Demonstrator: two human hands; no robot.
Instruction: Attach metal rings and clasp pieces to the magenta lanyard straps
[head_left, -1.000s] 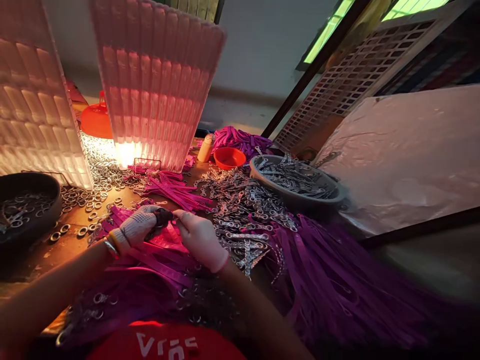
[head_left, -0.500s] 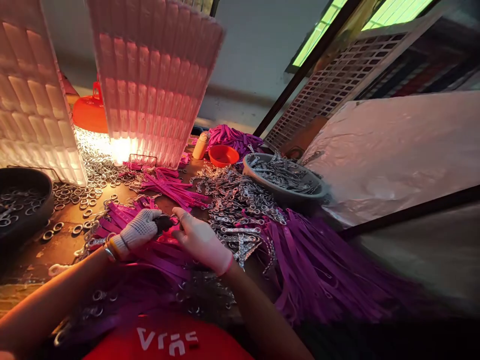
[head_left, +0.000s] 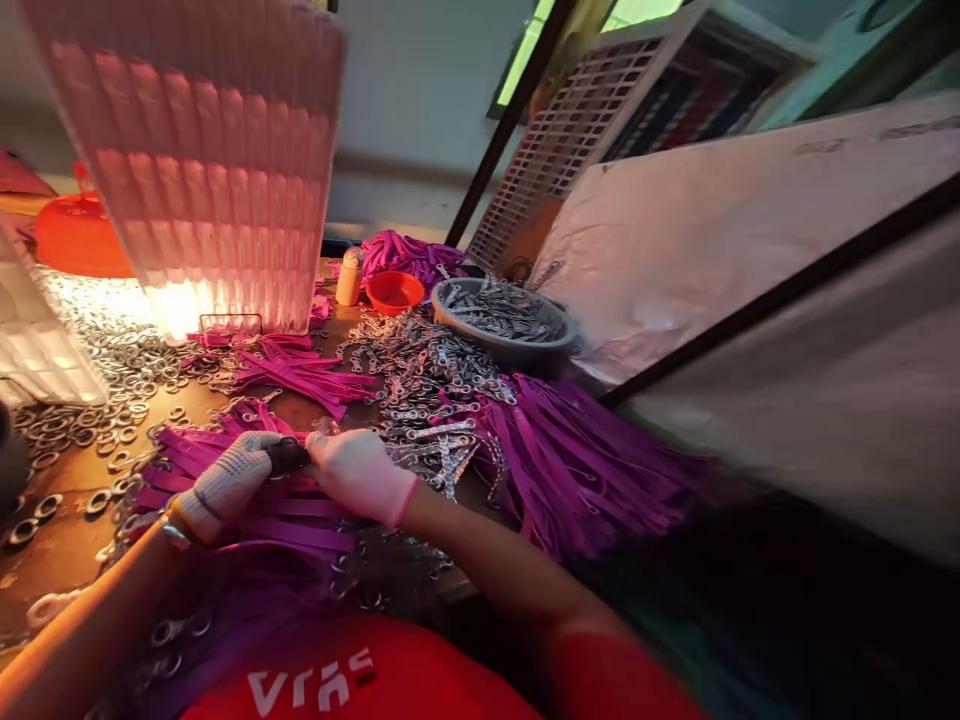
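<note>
My left hand (head_left: 238, 474), in a white dotted glove, is closed. At its fingertips is a small dark piece (head_left: 288, 456) whose kind I cannot make out. My right hand (head_left: 358, 474), in a plain white glove with a pink cuff, is pinched closed right beside that piece. What the right fingers hold is hidden. Both hands are over a pile of purple straps (head_left: 180, 462), with metal rings showing among them. Just past my right hand lies a heap of silvery metal clasps (head_left: 420, 385).
Loose metal rings (head_left: 97, 502) cover the table's left side. A red lamp (head_left: 82, 235) glows behind a ribbed translucent panel (head_left: 225, 180). A grey basin (head_left: 480, 335) of clasps, a red bowl (head_left: 395, 291) and a bottle (head_left: 349, 277) stand farther back. More purple straps (head_left: 570, 460) hang at right.
The view has swung right, so things appear farther left, and the black pan is almost out of frame. Both hands stay close together around the dark piece.
</note>
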